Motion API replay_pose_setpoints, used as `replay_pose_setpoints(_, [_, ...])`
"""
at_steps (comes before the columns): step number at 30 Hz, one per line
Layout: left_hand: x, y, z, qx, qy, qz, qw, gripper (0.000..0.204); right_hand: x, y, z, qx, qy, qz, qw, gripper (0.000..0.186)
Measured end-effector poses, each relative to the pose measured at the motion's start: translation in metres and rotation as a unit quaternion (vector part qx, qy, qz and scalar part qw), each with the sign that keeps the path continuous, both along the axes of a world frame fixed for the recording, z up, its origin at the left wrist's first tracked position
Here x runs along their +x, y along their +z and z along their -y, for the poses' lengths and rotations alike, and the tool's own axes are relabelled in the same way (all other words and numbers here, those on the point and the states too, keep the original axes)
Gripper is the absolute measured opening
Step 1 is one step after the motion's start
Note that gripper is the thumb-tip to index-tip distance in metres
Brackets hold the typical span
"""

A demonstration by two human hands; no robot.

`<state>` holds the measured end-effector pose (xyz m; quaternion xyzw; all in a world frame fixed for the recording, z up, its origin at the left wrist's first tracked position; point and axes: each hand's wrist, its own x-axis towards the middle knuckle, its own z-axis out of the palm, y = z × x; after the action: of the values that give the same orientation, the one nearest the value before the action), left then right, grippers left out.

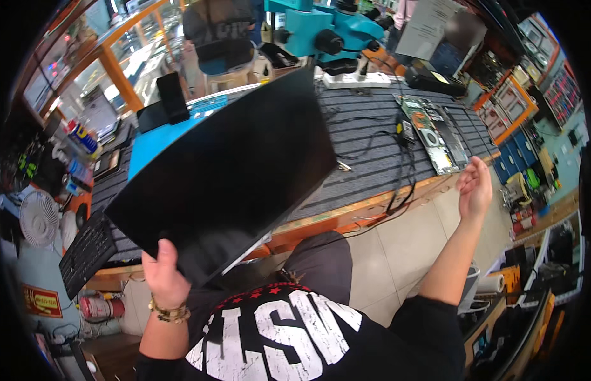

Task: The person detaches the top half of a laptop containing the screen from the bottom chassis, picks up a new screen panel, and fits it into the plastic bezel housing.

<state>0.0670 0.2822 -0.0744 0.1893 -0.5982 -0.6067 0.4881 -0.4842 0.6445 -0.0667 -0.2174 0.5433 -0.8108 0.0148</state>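
Looks like the handling step: your left hand [166, 279] grasps the black panel [235, 162], tilted on your side of the teal microscope [333, 30]. Your right hand [475, 190], right of the microscope, curls loosely, apparently empty; steady turning seems to need 2 hands.

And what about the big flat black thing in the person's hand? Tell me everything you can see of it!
The black panel is big, thin and roughly rectangular, with a smooth, dark face like a screen's; nothing is lit on it. A pale strip shows along its lower right edge. It slants across the view, hiding parts of the blue mat and striped mat. The left hand grips its near edge, thumb on the face. Its back is hidden, so I can't tell if anything else supports it.
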Motion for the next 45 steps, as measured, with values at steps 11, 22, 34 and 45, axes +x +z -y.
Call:
replay_pose_setpoints(11, [-0.037, 0.069, -0.022, -0.679, -0.079, 0.181, 0.707, 0.037, 0.299, 0.035, 0.153, -0.033, 0.377, 0.176, 0.909, 0.065])
replay_pose_setpoints(22, [0.054, 0.063, 0.026, -0.316, -0.08, 0.173, 0.929, 0.063, 0.31, -0.027, 0.154, -0.042, 0.349, 0.173, 0.92, 0.068])
replay_pose_setpoints(34, [0.067, 0.061, 0.026, -0.063, -0.176, 0.083, 0.979, 0.013, 0.329, -0.031, 0.178, 0.008, 0.383, 0.069, 0.921, 0.089])
replay_pose_setpoints(45, [0.07, 0.061, 0.027, -0.041, -0.169, 0.079, 0.982, 0.013, 0.344, -0.018, 0.183, -0.005, 0.349, 0.11, 0.931, 0.082])
